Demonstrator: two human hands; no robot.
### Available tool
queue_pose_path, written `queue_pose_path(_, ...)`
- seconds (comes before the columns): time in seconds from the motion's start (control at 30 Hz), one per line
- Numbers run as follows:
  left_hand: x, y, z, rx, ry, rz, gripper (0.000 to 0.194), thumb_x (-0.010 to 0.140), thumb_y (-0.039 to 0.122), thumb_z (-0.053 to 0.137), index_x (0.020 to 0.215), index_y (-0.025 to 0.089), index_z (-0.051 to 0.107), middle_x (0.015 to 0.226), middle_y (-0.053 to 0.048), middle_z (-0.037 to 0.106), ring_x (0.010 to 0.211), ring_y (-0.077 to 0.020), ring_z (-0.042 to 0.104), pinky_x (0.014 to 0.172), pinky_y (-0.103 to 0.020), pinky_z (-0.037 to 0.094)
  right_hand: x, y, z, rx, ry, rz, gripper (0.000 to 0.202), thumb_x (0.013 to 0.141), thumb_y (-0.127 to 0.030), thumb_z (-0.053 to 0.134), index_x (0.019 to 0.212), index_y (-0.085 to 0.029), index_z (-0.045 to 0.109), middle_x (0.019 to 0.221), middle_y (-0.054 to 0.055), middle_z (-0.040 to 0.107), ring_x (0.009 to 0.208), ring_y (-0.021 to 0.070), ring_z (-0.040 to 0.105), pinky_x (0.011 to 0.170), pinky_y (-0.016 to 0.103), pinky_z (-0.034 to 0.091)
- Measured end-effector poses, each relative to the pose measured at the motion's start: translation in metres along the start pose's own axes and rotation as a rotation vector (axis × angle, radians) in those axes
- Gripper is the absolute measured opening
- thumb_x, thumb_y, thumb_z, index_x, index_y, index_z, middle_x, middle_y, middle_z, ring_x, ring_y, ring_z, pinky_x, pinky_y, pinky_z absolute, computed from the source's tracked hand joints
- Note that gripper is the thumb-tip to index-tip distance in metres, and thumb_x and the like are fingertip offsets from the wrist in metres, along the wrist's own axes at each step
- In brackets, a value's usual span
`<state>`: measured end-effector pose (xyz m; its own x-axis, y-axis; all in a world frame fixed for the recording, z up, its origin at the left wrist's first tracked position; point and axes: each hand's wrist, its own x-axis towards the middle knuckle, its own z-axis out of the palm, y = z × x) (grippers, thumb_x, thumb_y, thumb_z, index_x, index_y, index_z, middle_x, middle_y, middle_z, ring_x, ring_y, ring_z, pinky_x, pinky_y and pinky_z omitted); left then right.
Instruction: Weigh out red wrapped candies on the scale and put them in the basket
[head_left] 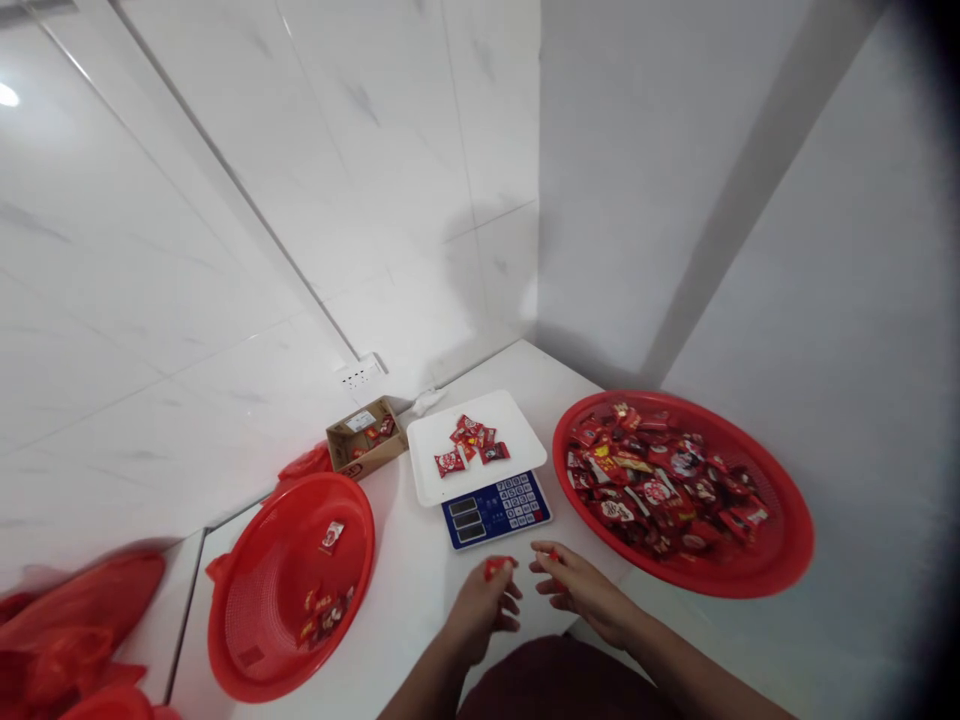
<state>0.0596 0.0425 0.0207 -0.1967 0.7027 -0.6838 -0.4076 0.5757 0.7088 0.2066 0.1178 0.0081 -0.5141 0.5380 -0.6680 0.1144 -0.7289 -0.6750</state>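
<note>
Close to my body, my left hand (484,610) pinches a small red candy packet (498,568) between thumb and forefinger. Beside it, my right hand (589,595) has its fingers curled around another red candy packet (554,557), only partly visible. The two hands are apart, just in front of a digital scale (469,520) with a blue keypad. On the scale's white tray (431,480) lie several red candy packets (474,437) in a loose pile.
At right stands a red basket (795,545) heaped with wrapped candies. A deeper red basket (225,630) at left holds a few packets. Behind are a small cardboard box (382,460) with packets and a wall socket (361,372). Red bags (90,620) lie far left.
</note>
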Motion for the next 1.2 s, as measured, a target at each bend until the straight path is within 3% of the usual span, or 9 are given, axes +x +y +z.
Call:
queue_pose_path(0.1, -0.009, -0.010, 0.007, 0.242, -0.152, 0.004, 0.048, 0.072, 0.056, 0.055, 0.099, 0.017, 0.058, 0.067, 0.000, 0.057, 0.048, -0.0086, 0.049, 0.043, -0.020, 0.031, -0.005, 0.005, 0.003, 0.055, -0.111, 0.030, 0.041, 0.070, -0.051, 0.062, 0.100, -0.024, 0.052, 0.093, 0.002, 0.060, 0.071, 0.0117, 0.059, 0.065, 0.026, 0.043)
queue_pose_path(0.2, -0.011, -0.010, 0.009, 0.370, -0.181, 0.063, 0.046, 0.074, 0.054, 0.053, 0.100, 0.017, 0.057, 0.064, 0.001, 0.055, 0.046, -0.0092, 0.047, 0.043, -0.021, 0.029, -0.007, 0.007, 0.010, 0.146, -0.194, 0.039, 0.040, 0.071, -0.054, 0.061, 0.097, -0.026, 0.053, 0.083, -0.001, 0.061, 0.069, 0.0117, 0.059, 0.068, 0.028, 0.044)
queue_pose_path(0.33, -0.017, -0.002, 0.011, 0.435, -0.211, 0.173, 0.040, 0.075, 0.046, 0.054, 0.104, 0.019, 0.058, 0.069, 0.000, 0.059, 0.052, -0.0115, 0.048, 0.053, -0.025, 0.037, -0.007, 0.008, 0.014, 0.220, -0.216, 0.099, 0.037, 0.069, -0.051, 0.063, 0.094, -0.026, 0.054, 0.080, -0.002, 0.063, 0.069, 0.0113, 0.058, 0.067, 0.027, 0.044)
queue_pose_path(0.47, -0.021, 0.005, 0.015, 0.516, -0.297, 0.320, 0.039, 0.078, 0.043, 0.052, 0.109, 0.020, 0.059, 0.094, -0.005, 0.064, 0.079, -0.0182, 0.055, 0.071, -0.028, 0.041, -0.004, 0.010, 0.012, 0.275, -0.231, 0.148, 0.040, 0.069, -0.052, 0.063, 0.098, -0.025, 0.055, 0.075, -0.002, 0.063, 0.067, 0.0122, 0.058, 0.065, 0.026, 0.043)
queue_pose_path(0.6, -0.021, 0.008, 0.017, 0.593, -0.327, 0.326, 0.040, 0.080, 0.043, 0.048, 0.111, 0.020, 0.058, 0.095, -0.003, 0.063, 0.081, -0.0175, 0.054, 0.074, -0.030, 0.041, -0.001, 0.011, 0.010, 0.322, -0.215, 0.178, 0.038, 0.070, -0.048, 0.064, 0.099, -0.024, 0.056, 0.076, -0.002, 0.063, 0.068, 0.0119, 0.057, 0.065, 0.026, 0.042)
queue_pose_path(0.83, -0.019, 0.008, 0.019, 0.484, -0.294, 0.213, 0.050, 0.080, 0.048, 0.046, 0.121, 0.019, 0.047, 0.065, 0.004, 0.053, 0.046, -0.0063, 0.038, 0.048, -0.021, 0.032, -0.003, 0.010, 0.009, 0.316, -0.267, 0.099, 0.025, 0.068, -0.038, 0.069, 0.084, -0.022, 0.057, 0.076, -0.003, 0.063, 0.071, 0.0116, 0.058, 0.067, 0.026, 0.042)
queue_pose_path(0.97, -0.016, 0.007, 0.017, 0.428, -0.238, 0.130, 0.054, 0.078, 0.053, 0.045, 0.119, 0.017, 0.047, 0.055, 0.008, 0.047, 0.037, -0.0053, 0.034, 0.039, -0.020, 0.025, 0.002, 0.012, 0.008, 0.287, -0.289, 0.059, 0.026, 0.065, -0.027, 0.071, 0.086, -0.021, 0.057, 0.066, -0.004, 0.062, 0.056, 0.0099, 0.057, 0.061, 0.025, 0.042)
queue_pose_path(1.07, -0.015, 0.010, 0.014, 0.352, -0.150, 0.103, 0.052, 0.075, 0.053, 0.046, 0.112, 0.015, 0.049, 0.060, 0.005, 0.050, 0.039, -0.0054, 0.036, 0.038, -0.020, 0.025, 0.007, 0.014, 0.005, 0.328, -0.237, 0.060, 0.030, 0.063, -0.021, 0.071, 0.090, -0.021, 0.057, 0.060, -0.005, 0.061, 0.051, 0.0074, 0.055, 0.053, 0.020, 0.038)
queue_pose_path(1.2, -0.020, 0.023, 0.013, 0.113, -0.008, 0.063, 0.040, 0.069, 0.034, 0.053, 0.106, 0.017, 0.052, 0.083, -0.001, 0.054, 0.060, -0.0083, 0.048, 0.052, -0.022, 0.039, 0.011, 0.017, 0.002, 0.414, -0.213, 0.147, 0.029, 0.069, -0.027, 0.069, 0.093, -0.022, 0.056, 0.077, 0.000, 0.066, 0.058, 0.0065, 0.058, 0.053, 0.017, 0.041)
